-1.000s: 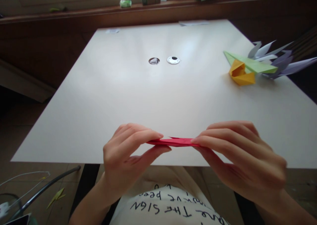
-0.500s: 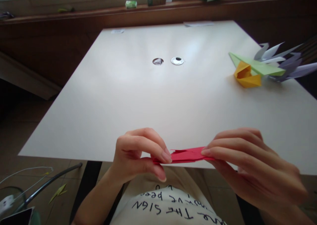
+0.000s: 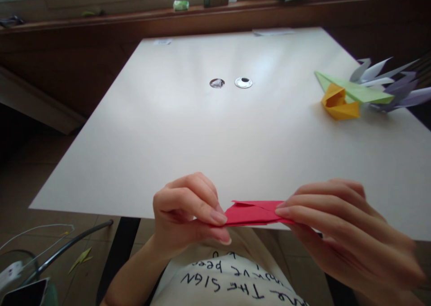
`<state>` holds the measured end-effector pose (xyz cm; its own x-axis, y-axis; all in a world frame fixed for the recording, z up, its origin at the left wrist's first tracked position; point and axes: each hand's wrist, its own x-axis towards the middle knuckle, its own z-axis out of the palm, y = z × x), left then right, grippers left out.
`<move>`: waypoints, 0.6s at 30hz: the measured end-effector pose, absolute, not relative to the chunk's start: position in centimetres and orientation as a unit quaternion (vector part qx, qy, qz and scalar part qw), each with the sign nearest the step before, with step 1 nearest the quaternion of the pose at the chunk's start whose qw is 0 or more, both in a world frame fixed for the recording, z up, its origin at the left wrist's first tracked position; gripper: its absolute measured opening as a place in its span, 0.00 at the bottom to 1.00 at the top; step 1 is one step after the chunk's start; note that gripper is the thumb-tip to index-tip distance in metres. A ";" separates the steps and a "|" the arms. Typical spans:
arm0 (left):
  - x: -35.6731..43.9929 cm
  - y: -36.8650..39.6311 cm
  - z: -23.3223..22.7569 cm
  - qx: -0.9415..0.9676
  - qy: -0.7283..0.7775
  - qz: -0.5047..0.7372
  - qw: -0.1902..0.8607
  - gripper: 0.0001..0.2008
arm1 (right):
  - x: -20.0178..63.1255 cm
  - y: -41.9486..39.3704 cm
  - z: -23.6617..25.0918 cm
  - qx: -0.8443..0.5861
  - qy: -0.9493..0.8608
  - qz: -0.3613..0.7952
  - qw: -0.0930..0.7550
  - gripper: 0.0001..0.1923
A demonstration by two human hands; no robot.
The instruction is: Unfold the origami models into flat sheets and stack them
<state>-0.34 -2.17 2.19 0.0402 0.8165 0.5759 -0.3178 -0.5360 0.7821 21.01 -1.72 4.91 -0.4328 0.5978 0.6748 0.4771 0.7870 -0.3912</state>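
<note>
**Red Paper Held at Both Ends**

A folded red paper [image 3: 253, 213] is held just over the near edge of the white table [image 3: 188, 131]. Its left end is pinched by the left hand [image 3: 183, 214], between thumb and fingers. Its right end is pinched by the right hand [image 3: 343, 234]. Far off to the right, a yellow paper shape [image 3: 338, 104], a green one [image 3: 357, 90] and some pale purple ones [image 3: 393, 88] are seen on the table.

Home or study room: a plain white table [image 3: 168, 131] with cable grommets [image 3: 243, 82] stands against a wooden windowsill [image 3: 134, 16]; folded paper models [image 3: 357, 95] lie on it.
</note>
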 end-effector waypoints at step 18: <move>-0.1 -2.8 2.5 0.631 0.219 0.653 0.357 0.07 | 21.3 -2.8 5.6 -0.387 -0.839 0.069 0.376 0.10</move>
<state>-0.14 -2.77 2.53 0.0501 0.7431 0.6673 -0.1899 -0.6488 0.7369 21.35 -2.85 5.63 -0.4181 0.7012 0.5775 0.5980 0.6910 -0.4060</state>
